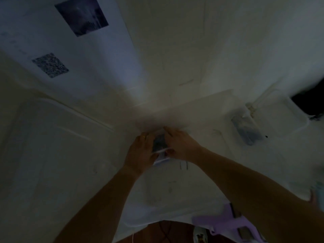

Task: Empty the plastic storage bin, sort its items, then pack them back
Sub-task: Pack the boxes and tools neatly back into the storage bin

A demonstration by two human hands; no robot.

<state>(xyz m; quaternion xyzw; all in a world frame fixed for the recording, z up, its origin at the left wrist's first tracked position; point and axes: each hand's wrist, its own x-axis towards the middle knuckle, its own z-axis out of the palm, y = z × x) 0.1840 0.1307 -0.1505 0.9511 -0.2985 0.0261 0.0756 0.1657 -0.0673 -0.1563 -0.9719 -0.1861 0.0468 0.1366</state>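
The scene is dim and blurred. Both of my hands meet at the centre of a white table. My left hand (140,153) and my right hand (180,146) grip a small clear packet with dark contents (159,146) from either side. A clear plastic bin (287,109) lies at the right, with a clear bag of dark items (247,132) resting beside it. A large white lid-like panel (57,137) lies flat at the left.
Two dark printed squares (81,15) (50,65) sit on a white sheet at the far left. A purple tool (228,223) lies at the table's near edge on the right. A small staple strip (184,165) lies just below my hands.
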